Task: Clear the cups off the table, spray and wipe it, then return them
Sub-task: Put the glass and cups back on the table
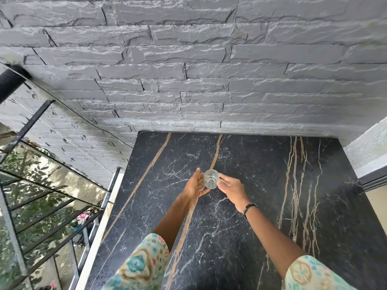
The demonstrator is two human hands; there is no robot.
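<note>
I saw a clear cup (pixel 211 178), maybe empty | left hand (pixel 195 186) flat beside it | right hand (pixel 231 190) gripped it over the bench (pixel 261 185)

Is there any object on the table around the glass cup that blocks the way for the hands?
Nothing visible does. Both the left hand and right hand already touch the glass cup, and the dark marble table shows no other object around it.
</note>
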